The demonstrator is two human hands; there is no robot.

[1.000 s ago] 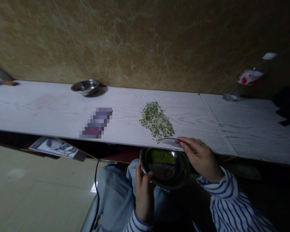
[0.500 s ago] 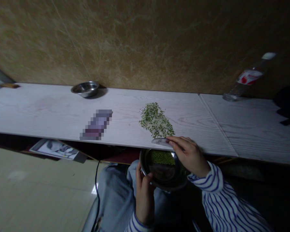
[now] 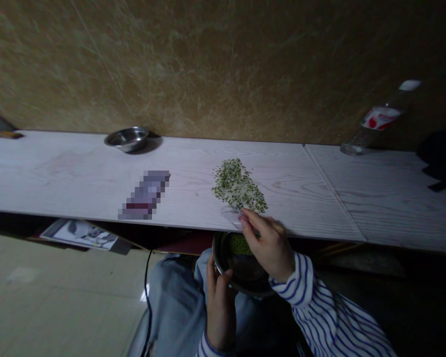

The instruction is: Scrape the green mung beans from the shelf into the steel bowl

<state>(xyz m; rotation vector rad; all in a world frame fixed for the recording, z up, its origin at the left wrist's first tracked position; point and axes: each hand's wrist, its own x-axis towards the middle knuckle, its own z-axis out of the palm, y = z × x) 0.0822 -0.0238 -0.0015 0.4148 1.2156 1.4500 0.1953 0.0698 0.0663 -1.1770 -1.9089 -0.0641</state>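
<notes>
A left hand [image 3: 220, 305], thumb and fingers closed on the left rim, holds a metal bowl [image 3: 245, 270] of green grains [image 3: 240, 244] below the table [image 3: 301, 198]. The right hand [image 3: 269, 245] tightly pinches a clear plastic piece [image 3: 229, 214] at the table's near edge, its long axis roughly left to right, free end pointing left, beside scattered green-and-white grains [image 3: 238, 183].
</notes>
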